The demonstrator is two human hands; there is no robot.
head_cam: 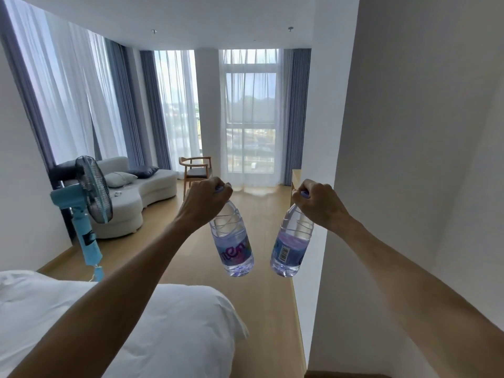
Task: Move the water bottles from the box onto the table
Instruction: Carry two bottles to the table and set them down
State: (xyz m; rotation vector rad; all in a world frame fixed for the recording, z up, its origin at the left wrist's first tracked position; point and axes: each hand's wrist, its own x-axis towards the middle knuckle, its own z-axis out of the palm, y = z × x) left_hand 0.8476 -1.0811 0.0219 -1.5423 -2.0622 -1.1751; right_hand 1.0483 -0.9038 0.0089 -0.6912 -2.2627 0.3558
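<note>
Two clear water bottles with purple labels and purple caps hang in mid-air in front of me. My left hand (204,201) grips the left bottle (234,242) by its cap and neck. My right hand (320,204) holds the right bottle (291,245) the same way. Both bottles dangle with their bases tilted toward each other, a small gap between them, above the wooden floor. No box is in view. A light wooden surface edge (296,175), perhaps the table, shows past the wall corner on the right.
A white bed (169,317) fills the lower left. A blue standing fan (87,203) stands beside it. Farther off are a white sofa (141,192) and a wooden chair (195,170) before curtained windows. A white wall (395,186) lines the right side.
</note>
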